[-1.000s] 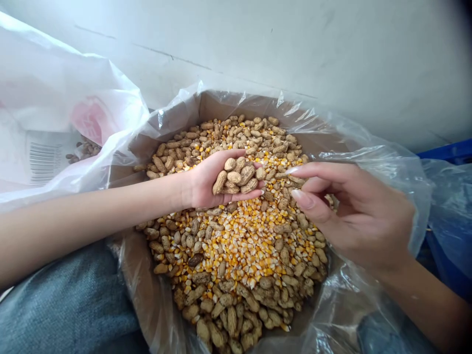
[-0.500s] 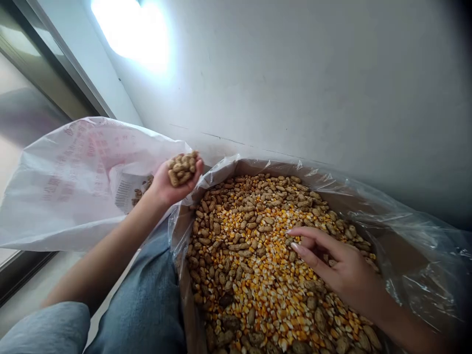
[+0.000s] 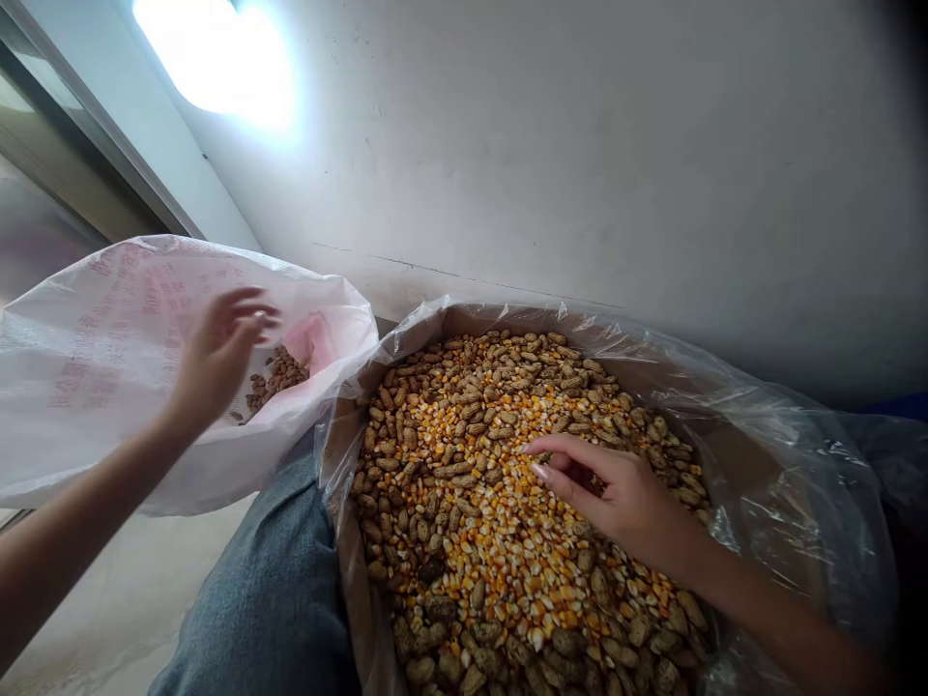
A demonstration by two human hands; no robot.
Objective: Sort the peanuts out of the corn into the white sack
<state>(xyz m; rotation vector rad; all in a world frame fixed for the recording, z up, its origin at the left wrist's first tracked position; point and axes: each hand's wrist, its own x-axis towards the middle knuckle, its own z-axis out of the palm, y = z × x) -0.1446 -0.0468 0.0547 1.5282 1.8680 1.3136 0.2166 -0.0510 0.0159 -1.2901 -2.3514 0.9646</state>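
My left hand is over the mouth of a white woven sack with red print, its fingers apart and slightly blurred, with nothing seen in it. Inside that sack lies a heap of peanuts. To the right, a plastic-lined box holds yellow corn kernels mixed with unshelled peanuts. Just above this mix is my right hand, thumb and index finger extended with a gap between them; its other fingers are curled under and partly hidden.
A pale wall rises behind the box, with a bright light at upper left. My jeans-clad leg is beside the box's left edge. Clear plastic liner spreads over the right side.
My left hand has moved left over the sack, and the peanuts it held are no longer in it. The view has shifted slightly; my right hand remains over the corn.
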